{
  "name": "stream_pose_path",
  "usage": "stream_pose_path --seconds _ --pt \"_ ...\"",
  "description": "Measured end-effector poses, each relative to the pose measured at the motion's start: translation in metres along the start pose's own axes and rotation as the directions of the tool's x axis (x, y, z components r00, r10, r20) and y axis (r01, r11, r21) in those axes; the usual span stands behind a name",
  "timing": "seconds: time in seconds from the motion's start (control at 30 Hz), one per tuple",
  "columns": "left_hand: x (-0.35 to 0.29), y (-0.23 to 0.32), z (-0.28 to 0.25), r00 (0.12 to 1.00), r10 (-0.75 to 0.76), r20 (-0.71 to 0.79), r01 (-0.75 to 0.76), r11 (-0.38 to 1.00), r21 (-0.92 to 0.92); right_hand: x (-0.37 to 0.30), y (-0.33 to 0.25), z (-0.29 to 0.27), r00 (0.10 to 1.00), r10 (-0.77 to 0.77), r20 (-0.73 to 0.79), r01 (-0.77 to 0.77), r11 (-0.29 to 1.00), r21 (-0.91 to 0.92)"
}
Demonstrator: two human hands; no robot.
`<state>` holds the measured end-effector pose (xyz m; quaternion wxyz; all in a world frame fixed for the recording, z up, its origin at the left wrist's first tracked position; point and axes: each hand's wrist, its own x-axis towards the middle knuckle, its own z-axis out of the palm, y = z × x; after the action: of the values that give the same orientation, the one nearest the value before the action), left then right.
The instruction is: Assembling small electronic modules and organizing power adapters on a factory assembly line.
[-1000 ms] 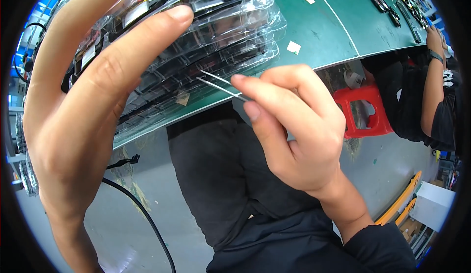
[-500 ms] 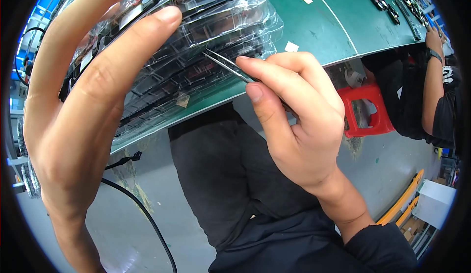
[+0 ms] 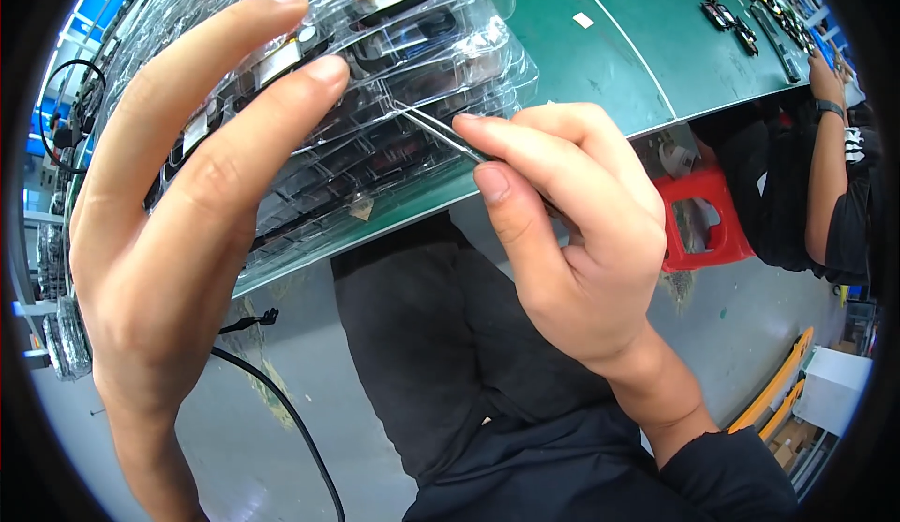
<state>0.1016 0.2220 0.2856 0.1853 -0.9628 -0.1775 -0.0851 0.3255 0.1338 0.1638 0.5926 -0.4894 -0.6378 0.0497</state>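
Note:
My right hand (image 3: 586,231) pinches a pair of metal tweezers (image 3: 439,132) between thumb and forefinger. The tweezers' tips touch or nearly touch the near edge of a clear plastic blister tray (image 3: 473,67) in a stack. Small dark parts with white labels and silver round spots sit in the pockets of the upper trays. My left hand (image 3: 169,231) reaches over the left part of the stack, thumb and forefinger apart, with nothing visible between them. Its other fingers are hidden, and whether its fingertips touch the plastic I cannot tell.
The stack stands on a green table (image 3: 600,62) at its near edge. Black assemblies (image 3: 727,15) lie at the far right. Beside a red stool (image 3: 703,222), another person's arm (image 3: 825,166) rests near the table. A black cable (image 3: 281,409) hangs at the lower left.
My left hand has shifted slightly right and down, showing more of the upper trays. The tweezers' prongs look closer together, with the tips now against an upper tray's edge.

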Motion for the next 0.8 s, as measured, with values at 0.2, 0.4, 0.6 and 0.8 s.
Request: stream_pose_path --seconds 0.2,0.4,0.6,0.8 --pt "0.004 0.004 0.001 0.999 -0.03 -0.034 0.028 0.998 -0.063 -0.002 0.0 -0.001 1.0 -0.021 0.0 0.021 1.0 -0.012" --pt "0.008 0.008 0.002 0.99 -0.101 -0.098 0.083 0.982 -0.171 -0.003 -0.009 -0.01 0.994 -0.025 0.102 0.019 0.998 0.057" --pt "0.011 0.01 0.005 0.975 -0.165 -0.147 0.134 0.971 -0.197 0.004 -0.012 -0.012 0.999 -0.033 0.014 0.034 0.998 -0.049" --pt "0.016 0.006 0.005 0.958 -0.118 -0.263 0.073 0.982 -0.175 0.03 -0.028 -0.026 0.999 -0.049 -0.012 0.047 0.984 -0.173"
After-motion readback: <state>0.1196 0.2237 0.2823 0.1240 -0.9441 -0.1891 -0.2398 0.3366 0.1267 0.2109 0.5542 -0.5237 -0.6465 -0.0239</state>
